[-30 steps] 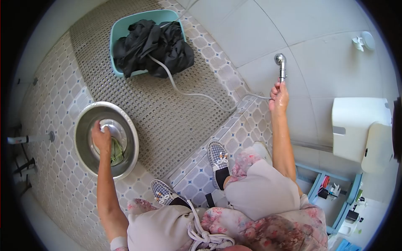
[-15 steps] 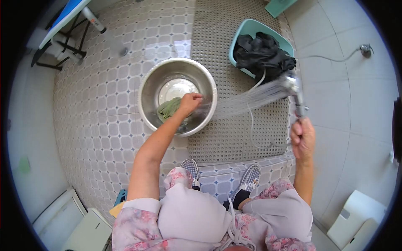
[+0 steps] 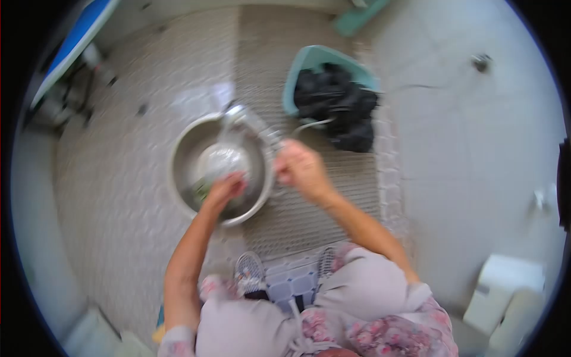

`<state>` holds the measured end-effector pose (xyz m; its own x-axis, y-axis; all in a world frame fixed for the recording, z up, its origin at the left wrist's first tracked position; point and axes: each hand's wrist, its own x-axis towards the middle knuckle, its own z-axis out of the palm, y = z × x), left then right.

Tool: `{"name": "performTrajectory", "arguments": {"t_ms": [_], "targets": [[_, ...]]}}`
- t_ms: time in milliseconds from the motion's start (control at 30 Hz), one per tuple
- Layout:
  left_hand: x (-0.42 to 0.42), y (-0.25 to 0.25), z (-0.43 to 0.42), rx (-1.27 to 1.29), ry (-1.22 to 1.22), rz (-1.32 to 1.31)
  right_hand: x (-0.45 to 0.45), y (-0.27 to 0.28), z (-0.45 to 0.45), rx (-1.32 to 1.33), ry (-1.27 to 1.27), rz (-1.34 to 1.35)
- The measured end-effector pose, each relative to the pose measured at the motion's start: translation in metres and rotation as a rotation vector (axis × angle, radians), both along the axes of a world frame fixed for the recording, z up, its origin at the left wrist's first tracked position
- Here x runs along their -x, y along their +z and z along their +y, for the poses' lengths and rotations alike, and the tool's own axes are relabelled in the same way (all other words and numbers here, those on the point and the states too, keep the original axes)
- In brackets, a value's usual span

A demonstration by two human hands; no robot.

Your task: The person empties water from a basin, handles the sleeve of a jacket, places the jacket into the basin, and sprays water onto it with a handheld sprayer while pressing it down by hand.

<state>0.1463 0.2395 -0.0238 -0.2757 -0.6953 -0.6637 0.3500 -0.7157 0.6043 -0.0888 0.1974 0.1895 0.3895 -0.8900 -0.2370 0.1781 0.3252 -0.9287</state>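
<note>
Over on the far left, I see a blue panel with a pale edge. Next stands the steel basin; low inside it lies a green cloth, just beside the left hand, too blurred for me to tell whether it grips anything. Water runs into the basin from the shower head, its handle wrapped in the right hand, apart from the other. Farther right, black fabric fills a teal tub.
</note>
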Motion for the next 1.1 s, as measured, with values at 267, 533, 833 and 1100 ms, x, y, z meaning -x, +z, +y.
{"name": "performTrajectory", "arguments": {"t_ms": [267,533,833,1100], "targets": [[0.017,0.095,0.003,0.01,0.045,0.33,0.005,-0.055,0.03,0.001,0.029,0.253],[0.049,0.107,-0.003,0.125,0.13,0.201,0.006,-0.06,0.026,0.374,0.328,0.549],[0.019,0.114,-0.009,0.002,0.422,0.153,0.257,0.094,-0.156,0.914,-0.841,1.282],[0.003,0.102,-0.003,0.016,0.444,0.065,0.44,0.26,-0.264,0.539,-1.028,1.581]]}}
